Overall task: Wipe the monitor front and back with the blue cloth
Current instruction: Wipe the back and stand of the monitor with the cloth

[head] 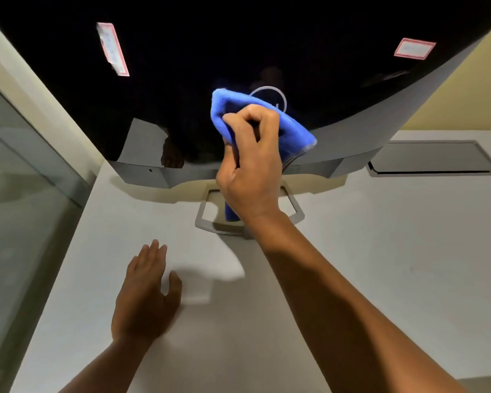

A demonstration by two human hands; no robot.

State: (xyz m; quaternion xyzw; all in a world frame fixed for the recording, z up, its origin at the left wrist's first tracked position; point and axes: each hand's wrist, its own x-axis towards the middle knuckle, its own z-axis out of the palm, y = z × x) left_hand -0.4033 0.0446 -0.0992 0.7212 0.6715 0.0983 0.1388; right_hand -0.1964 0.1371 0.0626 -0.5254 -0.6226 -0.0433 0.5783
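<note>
Right hand [251, 177] raised to lower middle of monitor [182, 66]; fingers curled, gripping bunched blue cloth [227, 109]; cloth pressed against glossy black panel, partly covering a thin circular logo ring [278, 93]; lower corner of cloth hanging past silver bottom edge of panel.

Left hand [146, 296] flat on white desk [380, 251], palm down, fingers straight and close together, thumb spread; holding nothing; well apart from monitor.

Monitor upright on desk, tilted toward camera; silver open-frame stand base [201, 214] below it, partly hidden by right wrist; 2 red-bordered stickers on panel, 1 upper left [112, 48], 1 upper right [414, 48]; text unreadable.

Grey rectangular cable hatch [431, 158] set in desk at right, behind monitor edge; glass partition [20, 171] along left side; yellow wall [465, 95] at right.
</note>
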